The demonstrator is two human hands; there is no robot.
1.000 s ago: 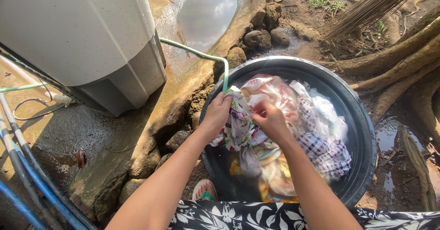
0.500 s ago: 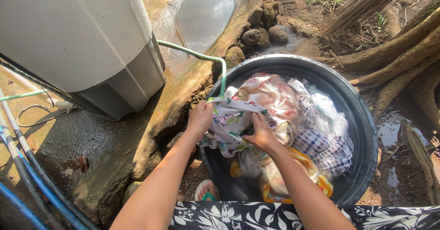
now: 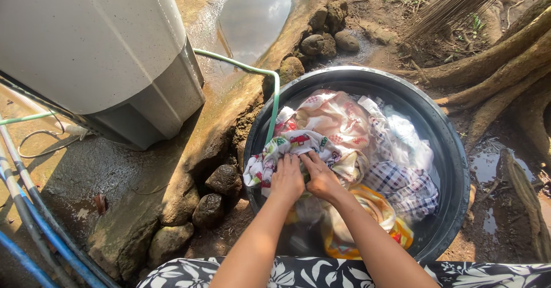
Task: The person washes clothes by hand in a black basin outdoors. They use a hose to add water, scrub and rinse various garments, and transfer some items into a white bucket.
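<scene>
— Where does the white printed cotton cloth lie from the hands?

— Just beyond the fingertips, at the near-left rim of the round black plastic tub — its long axis runs left to right.

— Which hand is nearer?

— Both touch it: left hand and right hand side by side, fingers flat, pressing its near edge; whether they pinch it I cannot tell.

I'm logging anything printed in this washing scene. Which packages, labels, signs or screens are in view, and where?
None in view: no package, label, sign or screen. The only print is the patterned cloth under both hands, left hand and right hand, in the black tub.
</scene>
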